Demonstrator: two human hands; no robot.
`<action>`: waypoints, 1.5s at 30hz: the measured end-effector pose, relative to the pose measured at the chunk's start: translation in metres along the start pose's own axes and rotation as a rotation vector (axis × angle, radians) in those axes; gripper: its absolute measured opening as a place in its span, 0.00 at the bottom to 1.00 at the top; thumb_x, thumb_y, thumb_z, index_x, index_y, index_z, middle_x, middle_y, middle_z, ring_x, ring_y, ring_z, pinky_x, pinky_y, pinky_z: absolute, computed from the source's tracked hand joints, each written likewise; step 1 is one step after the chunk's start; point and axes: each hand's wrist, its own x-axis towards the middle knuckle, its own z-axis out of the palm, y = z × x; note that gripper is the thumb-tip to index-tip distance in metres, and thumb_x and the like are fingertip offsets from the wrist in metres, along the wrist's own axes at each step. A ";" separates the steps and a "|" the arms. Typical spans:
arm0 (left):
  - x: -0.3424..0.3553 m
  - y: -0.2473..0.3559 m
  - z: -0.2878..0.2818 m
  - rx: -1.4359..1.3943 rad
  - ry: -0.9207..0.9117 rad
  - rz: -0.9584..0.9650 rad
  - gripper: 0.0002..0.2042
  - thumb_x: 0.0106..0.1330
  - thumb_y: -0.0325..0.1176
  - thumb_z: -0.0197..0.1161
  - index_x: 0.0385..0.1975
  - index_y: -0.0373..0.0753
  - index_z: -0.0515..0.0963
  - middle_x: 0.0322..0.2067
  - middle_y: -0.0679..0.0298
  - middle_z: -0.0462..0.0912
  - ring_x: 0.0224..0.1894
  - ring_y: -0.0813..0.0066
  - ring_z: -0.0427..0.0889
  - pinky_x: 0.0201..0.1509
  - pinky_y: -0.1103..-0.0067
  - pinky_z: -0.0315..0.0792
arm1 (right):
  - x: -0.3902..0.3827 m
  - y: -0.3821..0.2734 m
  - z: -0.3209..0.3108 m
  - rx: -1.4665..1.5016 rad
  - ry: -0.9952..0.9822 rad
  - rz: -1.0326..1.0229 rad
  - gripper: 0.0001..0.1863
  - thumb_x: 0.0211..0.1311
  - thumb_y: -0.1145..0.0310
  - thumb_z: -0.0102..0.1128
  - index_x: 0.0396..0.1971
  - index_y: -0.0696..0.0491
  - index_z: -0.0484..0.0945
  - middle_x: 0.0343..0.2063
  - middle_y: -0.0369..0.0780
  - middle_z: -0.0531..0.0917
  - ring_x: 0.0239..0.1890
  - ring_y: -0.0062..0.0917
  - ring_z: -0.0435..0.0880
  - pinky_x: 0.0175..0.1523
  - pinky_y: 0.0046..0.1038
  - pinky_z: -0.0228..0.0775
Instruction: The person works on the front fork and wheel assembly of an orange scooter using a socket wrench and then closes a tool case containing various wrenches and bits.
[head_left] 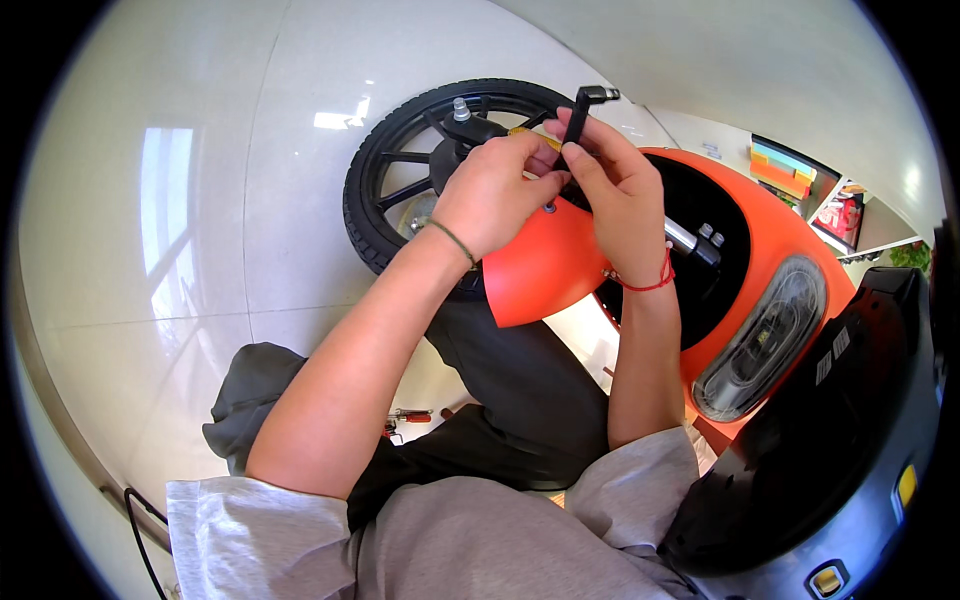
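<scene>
The bent part [576, 122] is plain black, like the tyre [358, 190], while the fender [550, 265] and the body panel [782, 235] are solid bright orange. The cord bracelet [456, 241] is dark green, the string bracelet [655, 285] red. The shirt [480, 530] is heathered grey, the trousers [520, 375] plain black, and the floor [300, 240] white with thin grey tile lines.

The glossy pale tiled floor [310, 225] carries what look like red-handled tools [418, 418], partly hidden.
</scene>
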 end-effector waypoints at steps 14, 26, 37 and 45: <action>-0.001 -0.004 0.001 -0.174 -0.052 -0.031 0.13 0.57 0.33 0.64 0.37 0.31 0.77 0.32 0.55 0.83 0.32 0.66 0.82 0.41 0.76 0.75 | -0.004 -0.003 0.007 0.007 0.041 -0.046 0.15 0.58 0.74 0.63 0.45 0.60 0.75 0.39 0.39 0.82 0.30 0.15 0.75 0.32 0.16 0.68; -0.004 0.009 -0.005 -0.079 -0.088 -0.079 0.13 0.57 0.33 0.65 0.38 0.31 0.77 0.31 0.55 0.83 0.35 0.67 0.81 0.42 0.75 0.74 | -0.005 -0.004 0.001 0.107 -0.022 -0.019 0.20 0.57 0.79 0.61 0.50 0.62 0.72 0.43 0.41 0.82 0.39 0.19 0.79 0.43 0.20 0.73; -0.002 0.001 0.000 -0.200 -0.019 -0.040 0.12 0.57 0.31 0.65 0.35 0.30 0.77 0.30 0.58 0.82 0.35 0.70 0.81 0.43 0.76 0.74 | -0.006 -0.008 0.006 0.152 -0.016 -0.016 0.16 0.59 0.79 0.59 0.48 0.62 0.72 0.43 0.41 0.82 0.36 0.17 0.79 0.39 0.18 0.70; -0.007 -0.004 0.010 -0.153 0.055 0.017 0.12 0.58 0.33 0.65 0.33 0.30 0.77 0.31 0.55 0.82 0.33 0.65 0.81 0.40 0.74 0.74 | -0.003 0.003 0.008 -0.149 0.109 -0.142 0.19 0.57 0.75 0.64 0.48 0.62 0.71 0.36 0.41 0.83 0.35 0.20 0.82 0.39 0.19 0.74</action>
